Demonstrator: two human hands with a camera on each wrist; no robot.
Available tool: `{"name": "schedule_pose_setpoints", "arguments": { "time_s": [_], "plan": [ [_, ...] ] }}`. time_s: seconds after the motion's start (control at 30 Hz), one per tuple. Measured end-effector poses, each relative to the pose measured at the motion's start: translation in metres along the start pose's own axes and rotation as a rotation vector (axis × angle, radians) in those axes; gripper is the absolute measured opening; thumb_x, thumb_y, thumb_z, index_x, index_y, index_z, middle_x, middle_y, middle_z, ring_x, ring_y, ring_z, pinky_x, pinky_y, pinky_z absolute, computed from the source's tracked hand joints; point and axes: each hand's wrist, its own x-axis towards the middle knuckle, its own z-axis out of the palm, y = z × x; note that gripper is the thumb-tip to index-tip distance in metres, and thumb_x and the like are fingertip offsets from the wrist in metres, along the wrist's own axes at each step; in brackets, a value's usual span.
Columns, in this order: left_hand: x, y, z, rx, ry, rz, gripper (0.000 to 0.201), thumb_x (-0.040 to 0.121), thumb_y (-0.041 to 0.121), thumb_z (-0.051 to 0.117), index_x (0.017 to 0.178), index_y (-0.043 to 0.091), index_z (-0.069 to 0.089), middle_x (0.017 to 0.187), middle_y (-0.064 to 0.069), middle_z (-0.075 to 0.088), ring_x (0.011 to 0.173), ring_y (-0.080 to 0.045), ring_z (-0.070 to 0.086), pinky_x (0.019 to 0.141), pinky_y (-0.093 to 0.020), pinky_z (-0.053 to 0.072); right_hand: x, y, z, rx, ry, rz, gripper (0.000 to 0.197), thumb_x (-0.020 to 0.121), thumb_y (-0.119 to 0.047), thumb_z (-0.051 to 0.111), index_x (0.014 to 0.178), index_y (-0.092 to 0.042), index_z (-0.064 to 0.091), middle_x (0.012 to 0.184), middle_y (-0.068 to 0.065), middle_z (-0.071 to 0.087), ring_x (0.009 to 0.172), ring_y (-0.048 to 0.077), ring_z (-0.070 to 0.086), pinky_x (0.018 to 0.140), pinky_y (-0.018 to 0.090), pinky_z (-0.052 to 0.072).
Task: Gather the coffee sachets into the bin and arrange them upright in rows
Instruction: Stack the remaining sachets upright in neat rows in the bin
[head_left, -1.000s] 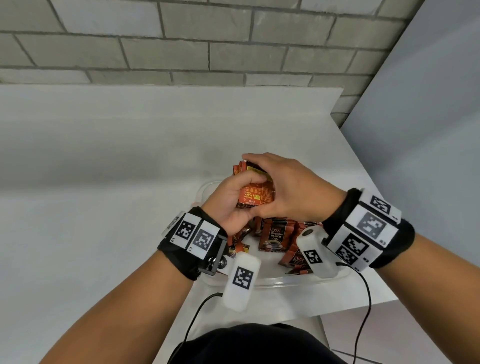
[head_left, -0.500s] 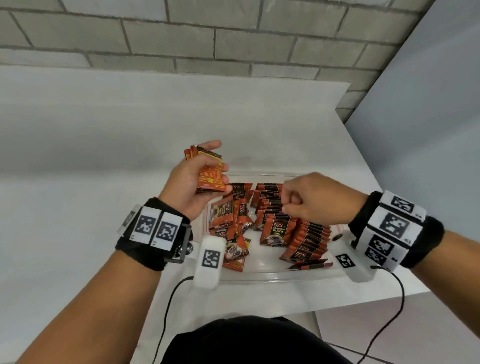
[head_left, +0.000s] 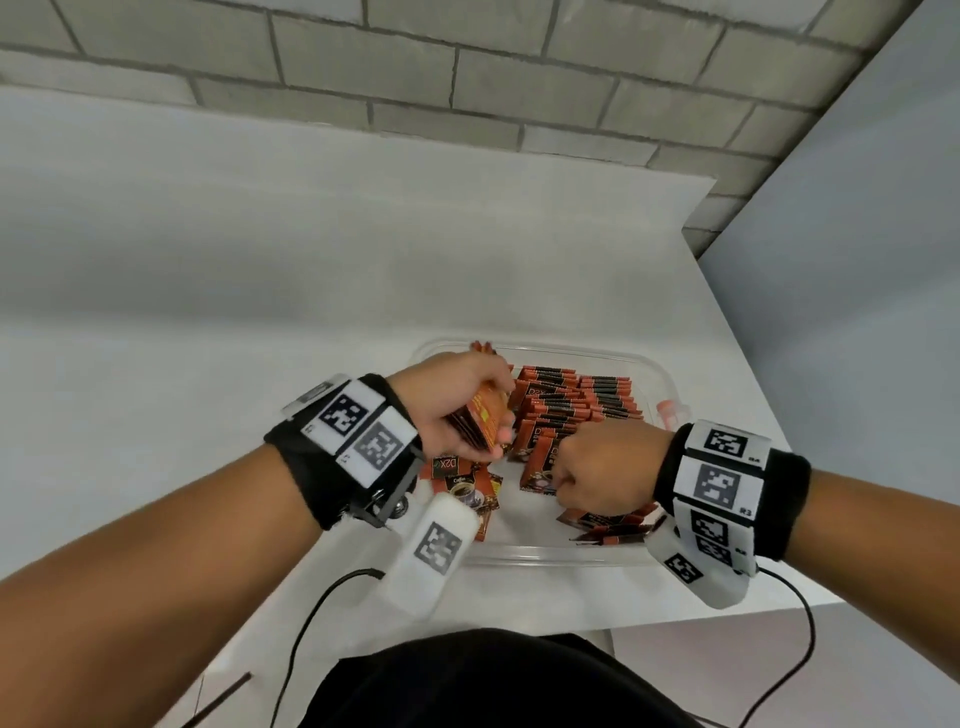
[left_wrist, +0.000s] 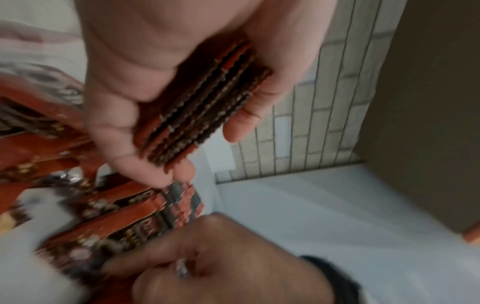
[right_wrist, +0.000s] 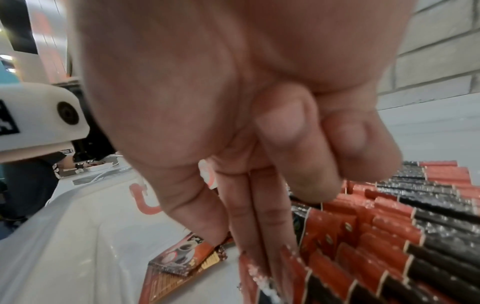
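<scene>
Your left hand (head_left: 457, 410) holds a small stack of coffee sachets (left_wrist: 205, 102) above the left side of the clear bin (head_left: 662, 379). Your fingers and thumb curl around the stack and squeeze it flat, with the zigzag edges showing out of your palm. Your right hand (head_left: 608, 475) is low in the bin, at the near end of the rows of sachets (head_left: 587, 402) that stand on their edges. Two of its fingers (right_wrist: 262, 222) point straight down, pressed together, and poke in among the standing sachets, while the other fingers are curled in. From the left wrist view it may be pinching the top of one sachet, but that picture is too blurry, so I cannot tell for sure. A few loose sachets (head_left: 460, 480) lie flat on the bin floor under your left hand, and one flat sachet (right_wrist: 187, 259) lies just beside your right fingers. The bin sits on the white tabletop (head_left: 260, 312). The rows run away from you, and the stack in your left hand is just to the left of them, close by. So I think your left hand is the nearer one for bringing the stack over, and the sachets should go in standing up, lined up like the ones in the rows.
</scene>
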Motion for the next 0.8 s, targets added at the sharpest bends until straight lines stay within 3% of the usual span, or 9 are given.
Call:
{"name": "schedule_pose_setpoints", "arguments": {
  "time_s": [0.13,0.27,0.4,0.7,0.8],
  "plan": [
    [0.008,0.0,0.012,0.109,-0.004,-0.162,0.021,0.087,0.011,0.049,0.108,0.007,0.046,0.093,-0.015,0.054,0.068,-0.023,0.059,0.063,-0.036,0.052,0.0,-0.002,-0.002,-0.043,-0.019,0.027,0.039,0.093,-0.035,0.04,0.087,-0.007,0.068,0.077,0.003,0.061,0.074,0.022,0.057,0.07,0.034,0.051],
    [0.015,-0.006,0.019,0.069,0.016,-0.191,0.028,0.084,0.008,0.049,0.112,0.009,0.044,0.1,-0.018,0.051,0.064,-0.025,0.061,0.062,-0.038,0.053,0.001,-0.001,-0.002,-0.074,-0.036,0.042,0.034,0.094,-0.034,0.039,0.072,-0.014,0.055,0.068,-0.001,0.052,0.072,0.019,0.052,0.058,0.026,0.04],
    [0.022,-0.013,0.022,0.041,-0.011,-0.209,0.026,0.081,0.007,0.049,0.107,0.009,0.045,0.101,-0.018,0.05,0.065,-0.027,0.061,0.066,-0.04,0.052,0.0,-0.001,-0.003,-0.093,-0.038,0.058,0.037,0.095,-0.034,0.039,0.061,-0.019,0.042,0.067,-0.002,0.048,0.074,0.02,0.051,0.056,0.026,0.037],
    [0.022,-0.014,0.03,-0.022,-0.02,-0.202,0.021,0.084,0.005,0.046,0.104,0.009,0.045,0.104,-0.019,0.052,0.065,-0.028,0.061,0.069,-0.044,0.054,-0.001,-0.007,-0.002,-0.149,-0.055,0.043,0.025,0.096,-0.035,0.038,0.086,-0.016,0.051,0.071,-0.003,0.047,0.082,0.022,0.054,0.072,0.031,0.046],
    [0.023,-0.015,0.03,-0.038,-0.035,-0.2,0.024,0.084,0.005,0.047,0.107,0.008,0.045,0.101,-0.019,0.053,0.06,-0.028,0.064,0.064,-0.044,0.054,-0.003,-0.008,-0.001,-0.16,-0.06,0.05,0.029,0.096,-0.035,0.038,0.103,-0.015,0.059,0.083,0.0,0.051,0.084,0.022,0.053,0.074,0.03,0.044]
  ]
}}
